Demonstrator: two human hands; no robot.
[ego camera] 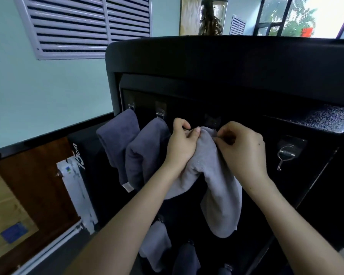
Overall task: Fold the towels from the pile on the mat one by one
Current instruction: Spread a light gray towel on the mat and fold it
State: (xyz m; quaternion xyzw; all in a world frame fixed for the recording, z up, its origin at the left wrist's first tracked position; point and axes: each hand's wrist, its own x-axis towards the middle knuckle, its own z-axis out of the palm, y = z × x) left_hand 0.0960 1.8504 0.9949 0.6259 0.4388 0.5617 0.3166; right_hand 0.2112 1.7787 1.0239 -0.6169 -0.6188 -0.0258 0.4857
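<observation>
Towel (213, 175) hangs lengthwise down toward you from its bunched top, pinched by your left hand (182, 144) just left of and your right hand (244, 149) just right of the hook (213, 122), which sits directly above and behind.

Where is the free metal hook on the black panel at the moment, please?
In the head view, the free hook sits on the black panel at the right, just past the right hand, which pinches the light grey towel.
</observation>
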